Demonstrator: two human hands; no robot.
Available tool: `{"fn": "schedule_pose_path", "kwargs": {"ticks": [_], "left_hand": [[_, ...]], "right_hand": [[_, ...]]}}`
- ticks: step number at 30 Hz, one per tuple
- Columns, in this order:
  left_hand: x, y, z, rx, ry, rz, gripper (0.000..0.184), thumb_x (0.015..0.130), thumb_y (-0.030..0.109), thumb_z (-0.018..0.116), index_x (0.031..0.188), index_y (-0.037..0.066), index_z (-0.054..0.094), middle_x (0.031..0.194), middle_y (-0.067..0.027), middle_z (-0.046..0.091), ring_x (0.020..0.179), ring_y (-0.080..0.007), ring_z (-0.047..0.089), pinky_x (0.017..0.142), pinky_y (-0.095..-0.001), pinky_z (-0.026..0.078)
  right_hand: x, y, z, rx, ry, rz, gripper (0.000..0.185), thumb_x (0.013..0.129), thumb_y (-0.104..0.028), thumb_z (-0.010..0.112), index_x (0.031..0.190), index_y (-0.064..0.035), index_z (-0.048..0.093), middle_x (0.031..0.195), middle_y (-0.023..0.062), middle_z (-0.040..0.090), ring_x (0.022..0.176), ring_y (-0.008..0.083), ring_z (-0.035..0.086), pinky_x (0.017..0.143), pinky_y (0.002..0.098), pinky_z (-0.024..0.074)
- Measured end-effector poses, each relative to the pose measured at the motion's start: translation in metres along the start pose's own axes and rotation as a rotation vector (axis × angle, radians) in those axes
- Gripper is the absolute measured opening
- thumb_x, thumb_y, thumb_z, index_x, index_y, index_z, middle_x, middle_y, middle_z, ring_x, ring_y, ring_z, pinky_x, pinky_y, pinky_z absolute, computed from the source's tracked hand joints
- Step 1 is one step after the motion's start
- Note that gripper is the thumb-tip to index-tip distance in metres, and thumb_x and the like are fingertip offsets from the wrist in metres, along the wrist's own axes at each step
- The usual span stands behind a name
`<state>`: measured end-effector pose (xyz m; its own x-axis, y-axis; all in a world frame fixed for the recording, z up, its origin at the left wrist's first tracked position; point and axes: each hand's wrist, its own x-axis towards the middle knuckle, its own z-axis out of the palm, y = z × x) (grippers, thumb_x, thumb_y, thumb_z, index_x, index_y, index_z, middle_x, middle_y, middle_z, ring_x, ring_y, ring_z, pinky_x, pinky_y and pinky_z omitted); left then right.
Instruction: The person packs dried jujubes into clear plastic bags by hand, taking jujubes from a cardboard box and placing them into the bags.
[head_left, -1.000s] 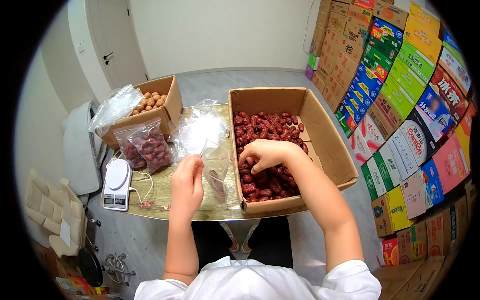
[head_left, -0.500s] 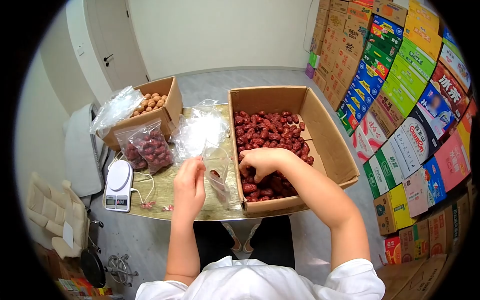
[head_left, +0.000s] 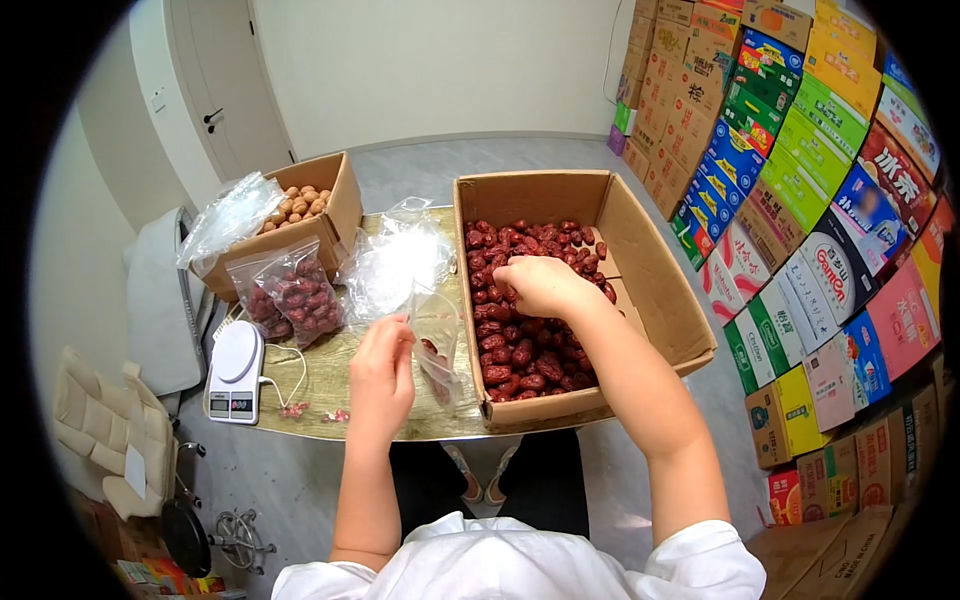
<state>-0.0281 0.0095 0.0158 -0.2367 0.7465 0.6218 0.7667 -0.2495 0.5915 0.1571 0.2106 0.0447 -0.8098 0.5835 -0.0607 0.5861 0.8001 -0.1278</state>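
My left hand (head_left: 384, 368) pinches the edge of a clear plastic bag (head_left: 440, 350), which hangs over the table with a few red dates low inside it. Over the dates (head_left: 530, 350) in the large cardboard box (head_left: 660, 270) is my right hand (head_left: 545, 285), its fingers curled down at the heap; what they hold, if anything, is hidden. Left of the bag lies a pile of clear empty bags (head_left: 400, 250).
Two filled date bags (head_left: 303, 295) stand beside a box of walnuts (head_left: 300, 205) topped with plastic bags. A white scale (head_left: 235, 370) with a cable sits at the table's left end. Stacked cartons (head_left: 800, 250) line the right wall; a chair (head_left: 115, 430) stands at left.
My right hand has moved from the near part of the date heap up and away, toward its middle. My left hand still holds the bag, which has shifted slightly.
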Motion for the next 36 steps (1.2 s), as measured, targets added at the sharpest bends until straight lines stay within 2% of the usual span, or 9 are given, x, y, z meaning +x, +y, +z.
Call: {"fn": "schedule_pose_path", "kwargs": {"ticks": [3,4,8,11,19,24,31,33,36], "left_hand": [[-0.001,-0.002,0.003,0.012,-0.002,0.024,0.005,0.093,-0.006,0.055,0.095,-0.002,0.055,0.112,-0.0183,0.065,0.091,-0.0261,0.064,0.069,-0.0303,0.052],[-0.001,0.000,0.004,0.010,-0.003,0.025,0.005,0.093,-0.006,0.055,0.095,-0.002,0.055,0.112,-0.0183,0.065,0.091,-0.0261,0.064,0.069,-0.0303,0.052],[-0.002,0.008,0.006,-0.007,-0.041,-0.018,0.006,0.092,-0.007,0.055,0.095,-0.002,0.055,0.113,-0.0186,0.066,0.092,-0.0263,0.065,0.069,-0.0304,0.052],[-0.002,0.006,0.010,-0.014,-0.041,-0.006,0.006,0.092,-0.007,0.054,0.094,-0.002,0.055,0.113,-0.0189,0.066,0.094,-0.0271,0.065,0.068,-0.0306,0.052],[-0.003,0.005,0.012,-0.028,-0.050,0.012,0.006,0.091,-0.008,0.054,0.094,-0.002,0.055,0.114,-0.0198,0.065,0.097,-0.0307,0.066,0.067,-0.0323,0.053],[-0.003,0.005,0.013,-0.028,-0.055,0.004,0.006,0.091,-0.007,0.054,0.094,-0.003,0.055,0.114,-0.0205,0.065,0.097,-0.0313,0.066,0.068,-0.0328,0.054],[-0.003,0.006,0.013,-0.020,-0.060,0.006,0.006,0.092,-0.007,0.054,0.095,-0.003,0.056,0.115,-0.0206,0.065,0.096,-0.0309,0.066,0.068,-0.0328,0.054],[-0.003,0.011,0.013,-0.093,-0.049,-0.054,0.006,0.089,-0.004,0.056,0.095,-0.003,0.057,0.108,-0.0222,0.064,0.097,-0.0409,0.064,0.082,-0.0418,0.051],[-0.003,0.008,0.013,-0.061,-0.042,-0.038,0.006,0.089,-0.004,0.056,0.095,-0.003,0.057,0.109,-0.0221,0.064,0.098,-0.0406,0.064,0.082,-0.0415,0.051]], "right_hand": [[0.006,0.008,0.012,0.090,-0.017,-0.052,0.041,0.074,-0.011,0.075,0.114,-0.0084,0.066,0.120,0.0136,0.064,0.113,0.0315,0.062,0.092,0.0444,0.0532],[0.008,0.006,0.012,0.089,-0.084,-0.041,0.054,0.073,-0.014,0.077,0.125,-0.0074,0.061,0.123,0.0150,0.063,0.116,0.0323,0.061,0.096,0.0440,0.0517],[0.017,0.011,0.032,0.198,-0.109,-0.169,0.063,0.075,-0.017,0.077,0.134,-0.0058,0.055,0.124,0.0166,0.062,0.119,0.0338,0.059,0.100,0.0428,0.0492],[0.020,0.002,0.038,0.196,-0.136,-0.120,0.063,0.077,-0.020,0.077,0.134,-0.0063,0.055,0.125,0.0165,0.061,0.119,0.0332,0.059,0.100,0.0431,0.0491],[0.015,-0.017,0.026,-0.013,-0.158,-0.003,0.051,0.074,-0.024,0.081,0.121,-0.0131,0.067,0.123,0.0115,0.063,0.115,0.0299,0.062,0.096,0.0422,0.0518],[0.020,-0.008,0.036,-0.013,-0.135,-0.091,0.041,0.072,-0.017,0.082,0.111,-0.0122,0.072,0.115,0.0119,0.066,0.113,0.0291,0.064,0.093,0.0422,0.0535],[0.024,-0.002,0.036,0.018,-0.071,-0.075,0.036,0.069,-0.013,0.080,0.105,-0.0117,0.074,0.106,0.0129,0.070,0.104,0.0299,0.067,0.086,0.0431,0.0560],[0.019,-0.003,0.029,-0.045,0.001,-0.045,0.033,0.070,-0.014,0.078,0.103,-0.0126,0.074,0.105,0.0121,0.069,0.104,0.0301,0.067,0.086,0.0433,0.0558],[0.012,0.005,0.011,0.081,0.273,-0.007,0.024,0.072,-0.018,0.075,0.095,-0.0118,0.072,0.100,0.0099,0.066,0.098,0.0295,0.067,0.084,0.0432,0.0556]]}}
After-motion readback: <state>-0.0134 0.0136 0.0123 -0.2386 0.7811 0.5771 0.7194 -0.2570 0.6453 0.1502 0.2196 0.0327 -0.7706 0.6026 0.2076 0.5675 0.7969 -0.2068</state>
